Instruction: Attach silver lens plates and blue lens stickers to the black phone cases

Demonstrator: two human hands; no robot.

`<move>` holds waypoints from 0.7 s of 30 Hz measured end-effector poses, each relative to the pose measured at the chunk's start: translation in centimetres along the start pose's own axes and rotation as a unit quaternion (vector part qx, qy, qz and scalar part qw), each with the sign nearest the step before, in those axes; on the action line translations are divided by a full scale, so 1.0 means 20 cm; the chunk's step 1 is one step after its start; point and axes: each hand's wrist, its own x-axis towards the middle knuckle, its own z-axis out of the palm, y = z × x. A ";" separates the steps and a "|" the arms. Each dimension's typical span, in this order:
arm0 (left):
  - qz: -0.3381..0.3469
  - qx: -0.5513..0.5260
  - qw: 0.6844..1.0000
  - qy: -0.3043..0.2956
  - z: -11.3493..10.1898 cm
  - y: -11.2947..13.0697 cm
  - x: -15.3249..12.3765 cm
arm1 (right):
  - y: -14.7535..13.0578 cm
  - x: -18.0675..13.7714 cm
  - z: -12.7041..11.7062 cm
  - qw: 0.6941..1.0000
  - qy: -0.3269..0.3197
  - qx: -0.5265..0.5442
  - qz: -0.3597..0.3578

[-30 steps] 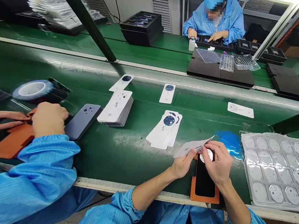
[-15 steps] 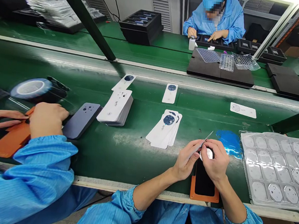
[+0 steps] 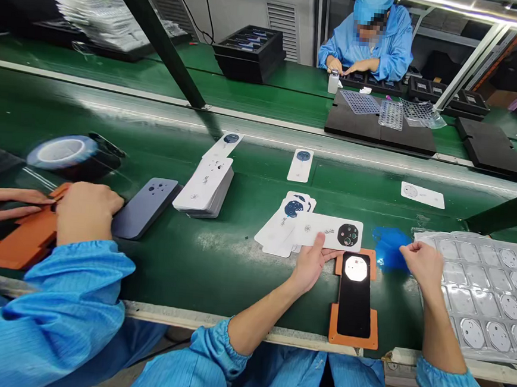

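My left hand [image 3: 310, 264] grips a white card [image 3: 318, 228] printed with a black camera-ring pattern, thumb on top and fingers beneath. It is held level over the edge of a fanned group of white cards [image 3: 277, 231]. Below and right, an orange fixture [image 3: 354, 339] holds a black phone-shaped plate [image 3: 355, 308] with a white round disc [image 3: 356, 268] at its upper end. My right hand [image 3: 425, 266] is closed in a pinch at the right edge of a blue film patch [image 3: 388, 246]. What its fingertips hold, if anything, is too small to make out.
Right, a clear blister tray [image 3: 476, 276] carries round discs. Left are a white card stack [image 3: 205, 183], a grey phone back [image 3: 143, 208], a tape roll [image 3: 67, 153] and a neighbour's hands [image 3: 85, 207] on an orange fixture [image 3: 22, 240]. Another person [image 3: 371, 41] works opposite.
My hands, together over the fixture before, have parted. My left hand has turned the card flat and moved it left; my right hand has gone right to the blue film. The white disc is now uncovered.
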 end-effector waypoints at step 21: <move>0.424 0.769 0.383 -0.288 0.00 -0.01 -0.19 | 0.02 -0.49 0.06 0.815 0.127 -0.010 -0.565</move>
